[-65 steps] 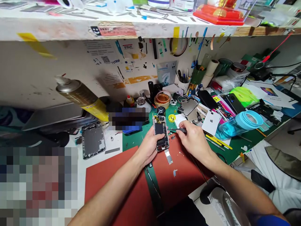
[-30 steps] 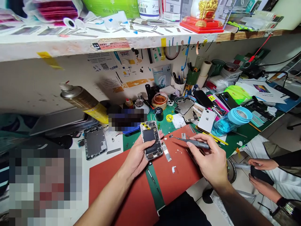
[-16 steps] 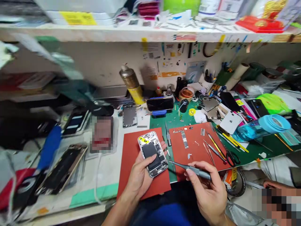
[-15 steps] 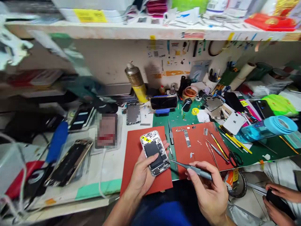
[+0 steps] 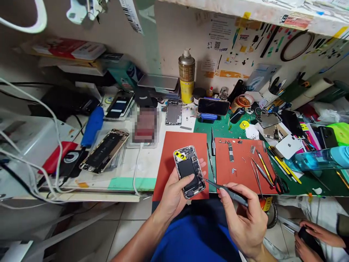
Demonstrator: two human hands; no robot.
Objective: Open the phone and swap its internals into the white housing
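Note:
My left hand (image 5: 174,191) is wrapped round an opened phone (image 5: 190,171) with its inside facing up. The thumb presses on the black battery (image 5: 185,170), and a yellow patch shows near the phone's upper left corner. In my right hand (image 5: 245,214) is a slim grey precision screwdriver (image 5: 231,194). Its thin tip points left and reaches the phone's right side; whether it touches a screw is too small to tell. Beneath the phone lies a reddish-brown mat (image 5: 166,156). A second such mat (image 5: 220,174) to the right carries a small circuit board (image 5: 231,151) and little parts.
Another grey screwdriver (image 5: 213,142) lies between the mats. Tweezers (image 5: 263,169) and black scissors (image 5: 280,183) rest at the right, near a blue bottle (image 5: 316,160). A spray can (image 5: 187,78) stands behind. Another person's hands (image 5: 313,236) hold a dark object at lower right.
The view has tilted down and swung left. Relative to the phone, the screwdriver tip has moved from its lower right edge to further up and inward. Both hands keep their hold.

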